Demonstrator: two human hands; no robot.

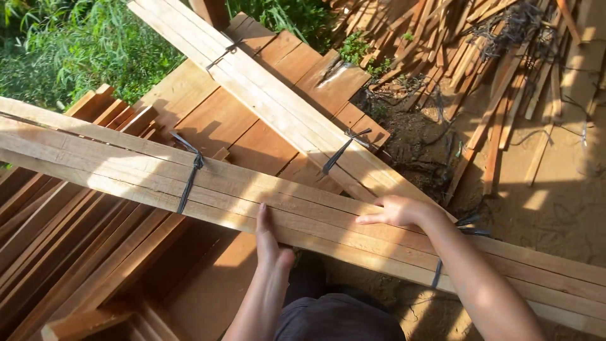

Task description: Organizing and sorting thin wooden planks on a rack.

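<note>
A strapped bundle of pale wooden battens (158,170) lies flat across a stack of reddish planks (252,120), so the load sits level and within reach. The left hand (268,237) rests on its near edge, fingers straight and together, seemingly steadying it. The right hand (394,211) lies palm-down on top, fingers loosely curled over the far side. A dark strap (189,180) binds the battens. A second tied bundle (278,101) crosses behind; loose offcuts (492,82) litter the ground.
</note>
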